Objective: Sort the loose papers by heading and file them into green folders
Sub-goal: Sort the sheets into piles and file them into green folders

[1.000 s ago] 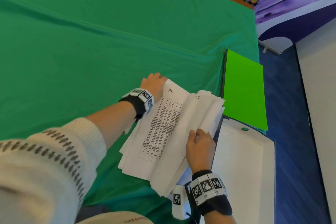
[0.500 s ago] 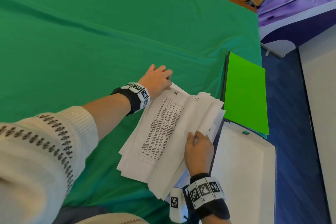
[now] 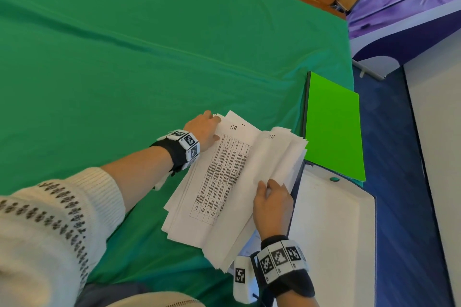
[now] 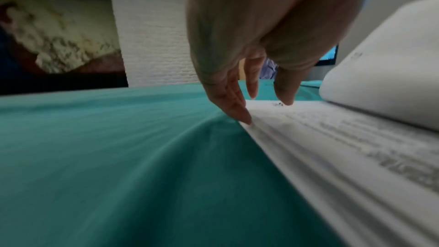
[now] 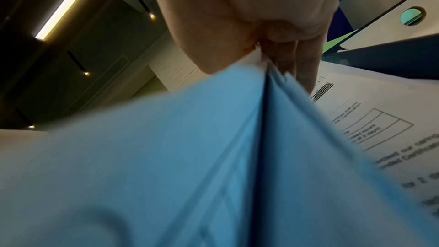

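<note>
**The heading "HR" is now laid bare as the left hand is drawn back to the stack's corner**

Half a second ago the top of the exposed sheet (image 3: 224,169) was partly covered by the left hand (image 3: 203,129); that hand has since been shifted to the far left corner of the paper stack (image 3: 189,217), where straight fingertips (image 4: 246,119) are rested on the edge, nothing being gripped. The lifted bundle of papers (image 3: 279,154) is kept raised by the right hand (image 3: 273,207), whose grip is closed round its lower edge, as a second ago. The stack lies on the green-covered surface (image 3: 124,70), with the green folder (image 3: 333,127) lying closed just beside it to the right and a white binder (image 3: 331,232) near it. Sorting is judged to be at the heading-reading step; nothing appears to be filed yet.
</note>
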### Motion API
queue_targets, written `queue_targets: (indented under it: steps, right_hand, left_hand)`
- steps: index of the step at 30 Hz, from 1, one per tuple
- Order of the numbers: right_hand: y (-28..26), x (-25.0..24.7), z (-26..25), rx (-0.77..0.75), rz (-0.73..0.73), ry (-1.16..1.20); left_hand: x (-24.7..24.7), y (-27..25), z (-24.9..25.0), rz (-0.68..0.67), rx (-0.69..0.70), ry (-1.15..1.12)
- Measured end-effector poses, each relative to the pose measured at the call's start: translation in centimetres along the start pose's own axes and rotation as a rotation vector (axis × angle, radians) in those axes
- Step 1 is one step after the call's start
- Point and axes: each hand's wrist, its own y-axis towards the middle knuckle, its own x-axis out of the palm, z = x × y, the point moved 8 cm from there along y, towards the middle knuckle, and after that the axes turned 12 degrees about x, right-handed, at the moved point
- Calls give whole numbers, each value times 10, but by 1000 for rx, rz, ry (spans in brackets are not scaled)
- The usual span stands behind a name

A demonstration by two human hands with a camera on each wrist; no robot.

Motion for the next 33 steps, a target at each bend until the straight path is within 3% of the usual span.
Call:
queue_targets:
  steps: [11,17,22,27,29,33]
  right_hand:
    - [6,7,8,12,-23,-22]
    - [5,6,4,2,-24,-20]
    - [6,7,6,9,-27,-17]
    - [4,8,3,6,-16,-30]
    - [4,8,3,11,-9,-37]
    - [3,9,3,24,-26,-12]
  left_hand:
    - [-26,33,-1,87,37,24]
    - [-31,40,7,55,85,117]
    - [-44,30,26,203,181,214]
    - [-40,9,42,309,396,265]
    - [-29,1,39,276,332,59]
    - [24,-35,20,88,-110,-803]
